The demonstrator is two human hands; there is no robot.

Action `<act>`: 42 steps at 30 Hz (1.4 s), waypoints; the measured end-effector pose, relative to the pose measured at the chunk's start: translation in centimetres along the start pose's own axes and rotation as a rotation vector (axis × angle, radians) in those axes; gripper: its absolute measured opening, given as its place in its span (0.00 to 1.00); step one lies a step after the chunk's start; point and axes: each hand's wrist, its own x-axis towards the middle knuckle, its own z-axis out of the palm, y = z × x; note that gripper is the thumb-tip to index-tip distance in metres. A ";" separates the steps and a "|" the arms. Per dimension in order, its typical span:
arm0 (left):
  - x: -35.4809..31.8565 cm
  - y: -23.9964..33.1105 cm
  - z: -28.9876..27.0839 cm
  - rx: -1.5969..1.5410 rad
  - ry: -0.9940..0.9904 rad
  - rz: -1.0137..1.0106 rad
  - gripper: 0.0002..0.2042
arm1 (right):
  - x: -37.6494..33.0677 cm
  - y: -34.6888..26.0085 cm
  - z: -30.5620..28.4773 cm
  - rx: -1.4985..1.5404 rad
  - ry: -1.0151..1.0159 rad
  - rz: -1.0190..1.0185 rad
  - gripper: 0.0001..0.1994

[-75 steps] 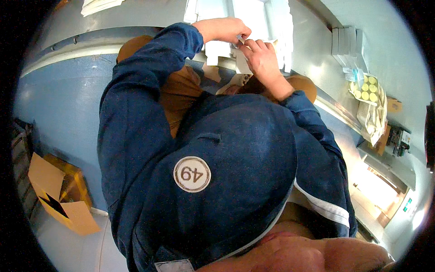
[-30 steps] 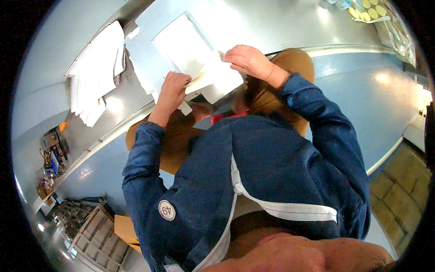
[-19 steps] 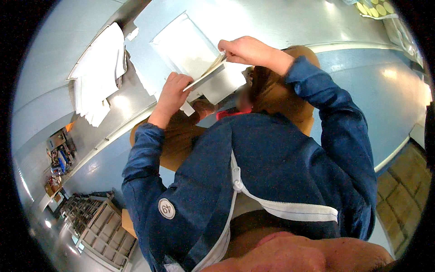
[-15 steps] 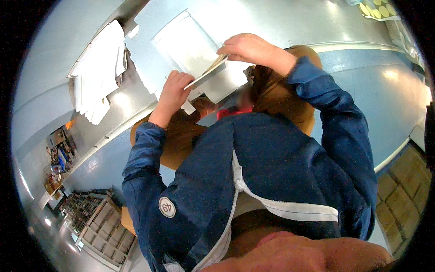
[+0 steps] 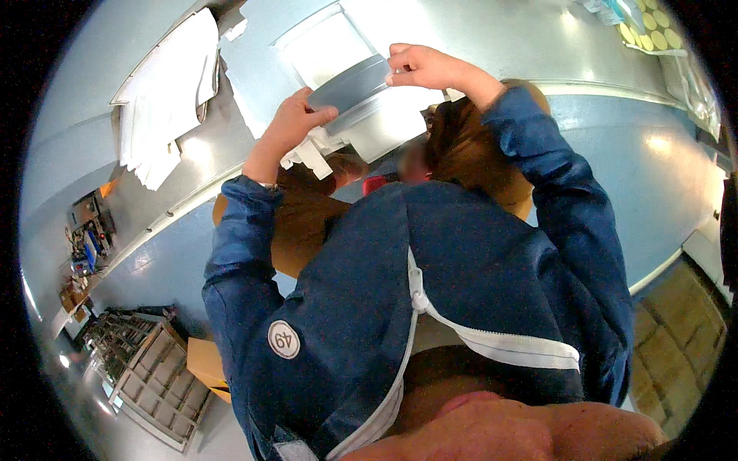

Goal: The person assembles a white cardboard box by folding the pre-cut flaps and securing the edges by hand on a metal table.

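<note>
A thin grey sheet [image 5: 352, 89], slightly curved, stretches between my two hands. My left hand [image 5: 292, 119] pinches its left end, with the thumb along the near edge. At the other end my right hand [image 5: 423, 67] grips the right corner between thumb and fingers. Just beyond the sheet lies a clear, shallow rectangular tray [image 5: 327, 46], its near part hidden by the sheet. Below the sheet, close to my lap, is a white block-like part [image 5: 380, 131] with a pale flat face; its kind I cannot make out.
A stack of white sheets [image 5: 165, 100] lies on the metal table [image 5: 206, 150] to the left. White strips [image 5: 314, 157] hang near my left wrist. At the far right is a packet with yellow discs [image 5: 653, 31]. A slatted rack [image 5: 157, 384] and a cardboard box [image 5: 206, 365] stand lower left.
The sheet, seen nearly edge-on before, has turned so its grey face shows. Both hands have moved slightly farther away, and the left thumb now lies across the sheet's end.
</note>
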 end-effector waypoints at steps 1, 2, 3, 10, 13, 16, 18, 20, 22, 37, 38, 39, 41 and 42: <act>0.5 -0.5 -0.3 -0.035 -0.020 0.046 0.34 | 0.2 -0.2 0.2 -0.025 0.007 0.047 0.14; 0.8 -0.9 -0.4 -0.069 -0.040 0.092 0.36 | 0.2 -0.5 0.5 -0.050 0.015 0.095 0.14; 0.7 -0.5 -0.4 -0.048 -0.022 0.086 0.37 | 0.4 -1.1 0.8 -0.070 0.021 0.144 0.14; 2.0 0.4 -0.4 0.130 0.006 0.118 0.36 | 0.0 -6.5 2.4 -0.635 0.317 -0.177 0.20; 2.8 0.5 -0.6 0.188 -0.033 0.080 0.36 | 0.4 -5.9 4.7 -0.620 0.365 -0.362 0.19; 2.1 0.2 -0.2 0.273 0.026 0.076 0.35 | 0.9 -5.4 4.8 -0.616 0.213 -0.295 0.16; 0.7 1.4 0.6 0.541 0.197 0.128 0.34 | 1.0 -5.4 4.5 -0.623 0.159 -0.273 0.14; -2.1 4.7 1.8 1.009 0.474 0.215 0.32 | 1.0 -5.0 4.2 -0.647 0.170 -0.292 0.12; -2.3 3.5 3.6 1.008 0.460 0.379 0.24 | 1.3 -5.6 3.9 -0.667 0.129 -0.262 0.10; -1.5 1.5 5.5 0.892 0.449 0.619 0.11 | 3.4 -4.9 4.3 -0.656 0.008 -0.186 0.08; -1.0 1.4 5.6 0.863 0.434 0.604 0.11 | 3.3 -4.8 4.2 -0.652 0.012 -0.178 0.09; -0.5 1.0 5.6 0.835 0.423 0.583 0.12 | 3.5 -5.0 4.0 -0.643 -0.044 -0.172 0.09; 0.4 0.2 5.4 0.806 0.348 0.525 0.12 | 4.3 -5.2 3.6 -0.626 -0.154 -0.157 0.10; 0.7 0.1 5.0 0.804 0.282 0.492 0.13 | 4.7 -5.2 3.5 -0.620 -0.205 -0.128 0.10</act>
